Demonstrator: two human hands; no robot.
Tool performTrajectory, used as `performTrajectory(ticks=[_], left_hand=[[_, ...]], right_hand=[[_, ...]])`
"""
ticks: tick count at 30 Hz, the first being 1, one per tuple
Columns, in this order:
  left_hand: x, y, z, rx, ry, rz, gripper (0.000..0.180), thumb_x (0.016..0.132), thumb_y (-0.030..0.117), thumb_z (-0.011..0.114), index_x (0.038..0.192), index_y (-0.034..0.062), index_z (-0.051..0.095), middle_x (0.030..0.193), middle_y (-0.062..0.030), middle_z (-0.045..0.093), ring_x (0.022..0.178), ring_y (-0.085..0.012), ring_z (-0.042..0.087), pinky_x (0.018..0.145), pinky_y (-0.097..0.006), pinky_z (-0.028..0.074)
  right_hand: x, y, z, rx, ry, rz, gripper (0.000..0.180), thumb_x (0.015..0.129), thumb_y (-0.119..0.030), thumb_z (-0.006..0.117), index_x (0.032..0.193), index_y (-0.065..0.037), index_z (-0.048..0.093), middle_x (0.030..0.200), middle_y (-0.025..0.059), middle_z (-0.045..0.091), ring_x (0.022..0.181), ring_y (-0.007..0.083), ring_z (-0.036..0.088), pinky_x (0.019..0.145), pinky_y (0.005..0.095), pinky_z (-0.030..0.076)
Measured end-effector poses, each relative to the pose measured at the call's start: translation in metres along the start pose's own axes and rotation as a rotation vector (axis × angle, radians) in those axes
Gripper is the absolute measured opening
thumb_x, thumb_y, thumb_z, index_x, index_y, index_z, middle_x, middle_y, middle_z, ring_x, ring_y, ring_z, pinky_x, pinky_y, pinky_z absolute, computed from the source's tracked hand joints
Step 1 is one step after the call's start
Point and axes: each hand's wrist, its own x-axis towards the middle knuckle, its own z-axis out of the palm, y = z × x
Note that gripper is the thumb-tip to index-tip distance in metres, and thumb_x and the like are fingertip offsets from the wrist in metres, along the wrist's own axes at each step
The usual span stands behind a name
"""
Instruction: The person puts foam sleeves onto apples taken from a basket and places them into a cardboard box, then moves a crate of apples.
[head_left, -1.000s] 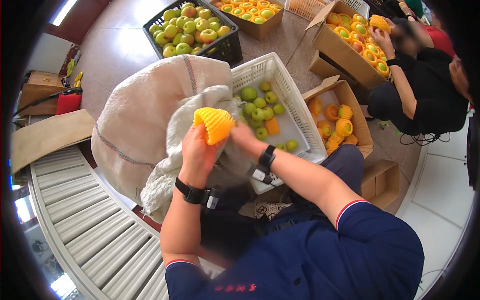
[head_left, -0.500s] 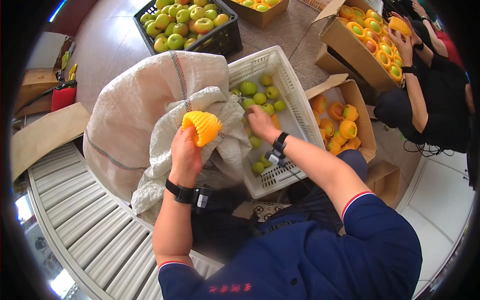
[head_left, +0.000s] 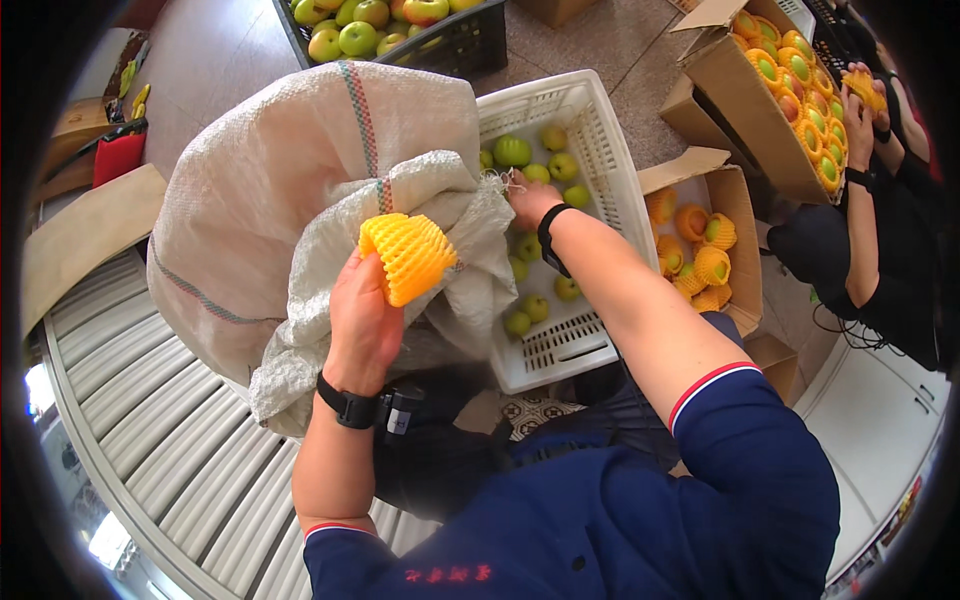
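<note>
My left hand [head_left: 365, 315] is closed on a yellow foam net sleeve [head_left: 412, 258], raised in front of a woven sack; no fruit shows in the sleeve. My right hand [head_left: 532, 203] reaches down into a white plastic crate [head_left: 615, 190] beside the sack's gathered edge. Its fingers are curled and partly hidden, and whatever they hold cannot be made out. Loose green apples [head_left: 512, 152] lie around it on the crate floor. The big whitish sack [head_left: 270, 180] overlaps the crate's left side.
A cardboard box [head_left: 745, 240] of sleeved fruit stands right of the crate. Beyond it, another person's hands [head_left: 862, 110] hold a yellow sleeve by a fuller box [head_left: 740, 105]. A black crate of apples [head_left: 450, 40] is at the back; a roller conveyor [head_left: 160, 420] curves along the left.
My right hand has moved up and farther into the crate, towards the sack's edge. My left hand still holds the foam sleeve. The view has shifted, so the far crate sits higher.
</note>
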Motion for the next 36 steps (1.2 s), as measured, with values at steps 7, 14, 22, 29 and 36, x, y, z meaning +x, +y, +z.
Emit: performTrajectory(ticks=[7, 14, 22, 29, 36], left_hand=[[0.003, 0.0, -0.005, 0.015, 0.019, -0.009, 0.03, 0.107, 0.019, 0.044, 0.128, 0.0016, 0.055, 0.122, -0.0109, 0.066, 0.11, -0.0235, 0.065, 0.098, -0.04, 0.052], [0.006, -0.004, 0.007, 0.017, -0.038, -0.011, 0.03, 0.107, 0.019, 0.044, 0.13, 0.0013, 0.054, 0.123, -0.0108, 0.066, 0.109, -0.0232, 0.065, 0.098, -0.039, 0.052], [-0.005, 0.0, 0.009, 0.083, -0.005, 0.025, 0.028, 0.105, 0.012, 0.046, 0.128, 0.0, 0.055, 0.12, -0.0094, 0.066, 0.108, -0.0214, 0.066, 0.096, -0.037, 0.052], [-0.01, -0.004, 0.021, 0.14, -0.044, 0.071, 0.027, 0.099, 0.005, 0.047, 0.123, -0.0025, 0.058, 0.115, -0.009, 0.067, 0.103, -0.0184, 0.066, 0.092, -0.033, 0.053], [-0.021, -0.013, 0.036, 0.22, -0.117, 0.147, 0.024, 0.1, 0.008, 0.05, 0.119, -0.0018, 0.061, 0.11, -0.0075, 0.068, 0.096, -0.0154, 0.068, 0.085, -0.03, 0.055]], right_hand=[[-0.008, -0.012, -0.008, -0.072, 0.053, -0.012, 0.036, 0.105, -0.033, 0.036, 0.129, -0.011, 0.052, 0.138, 0.0139, 0.055, 0.105, 0.038, 0.064, 0.088, 0.0511, 0.052], [0.001, 0.014, 0.018, -0.022, 0.033, 0.027, 0.036, 0.105, -0.027, 0.037, 0.135, -0.012, 0.049, 0.139, 0.0185, 0.053, 0.095, 0.0404, 0.067, 0.083, 0.0496, 0.055], [-0.05, -0.003, 0.026, -0.034, 0.052, -0.06, 0.037, 0.094, -0.011, 0.049, 0.13, -0.01, 0.057, 0.137, 0.0211, 0.052, 0.103, 0.0427, 0.066, 0.085, 0.0489, 0.055], [-0.103, 0.024, 0.058, 0.161, 0.097, -0.044, 0.047, 0.089, -0.007, 0.057, 0.136, -0.01, 0.053, 0.135, 0.021, 0.053, 0.109, 0.0405, 0.064, 0.089, 0.049, 0.054], [-0.16, 0.03, 0.026, 1.495, -0.068, 0.17, 0.052, 0.088, -0.003, 0.064, 0.137, -0.016, 0.049, 0.118, 0.0068, 0.059, 0.099, 0.0232, 0.064, 0.084, 0.0379, 0.053]])
